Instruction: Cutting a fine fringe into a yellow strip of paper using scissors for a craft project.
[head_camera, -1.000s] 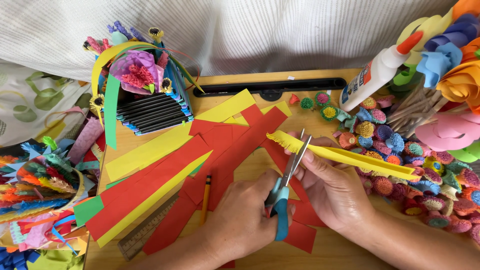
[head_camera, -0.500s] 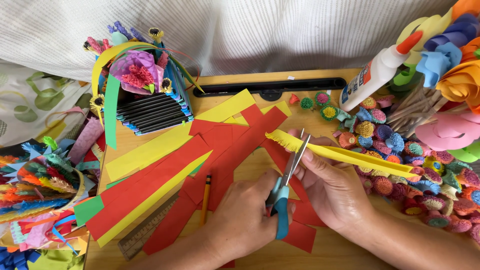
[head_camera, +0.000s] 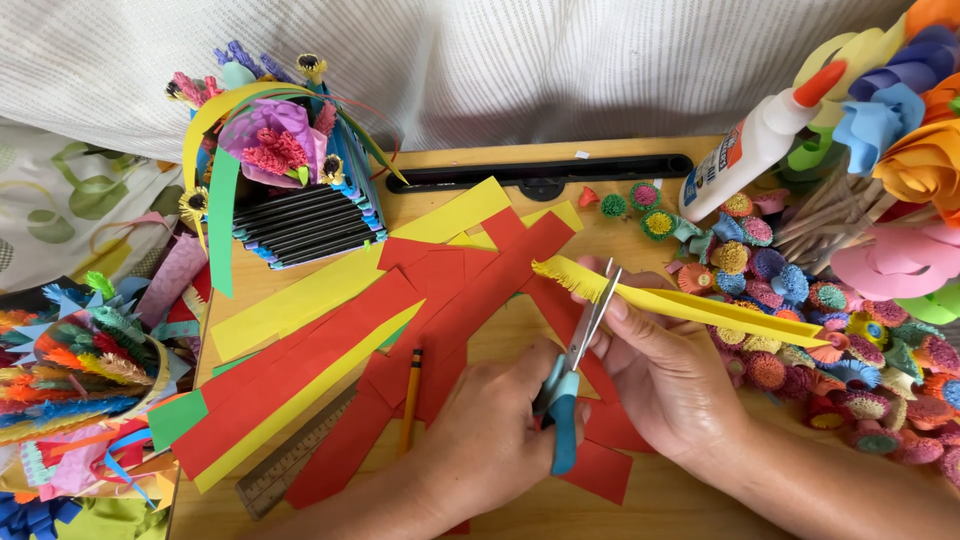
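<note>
Cutting pose: left hand (head_camera: 495, 440) curled closed around the teal handles of the scissors (head_camera: 572, 375), blades pointing up and away, crossing the near edge of the yellow paper strip (head_camera: 690, 303). Right hand (head_camera: 665, 375) pinches that strip between thumb and fingers, holding it just right of the blades. Strip runs from a fringed end at upper left of the blades, across the right hand's fingers, out to the lower right over the pile of quilled paper flowers (head_camera: 800, 310). Strip sits above both hands, touching the right fingers and the scissor blades. Below the hands: wooden board (head_camera: 480, 155) covered with loose red and yellow strips (head_camera: 380, 320), an orange pencil (head_camera: 411, 398) just left of the left hand, a ruler (head_camera: 290, 465) further left. White glue bottle (head_camera: 750, 150) lies tilted at upper right. Black-ribbed paper basket with flowers (head_camera: 295, 190) stands at upper left.
</note>
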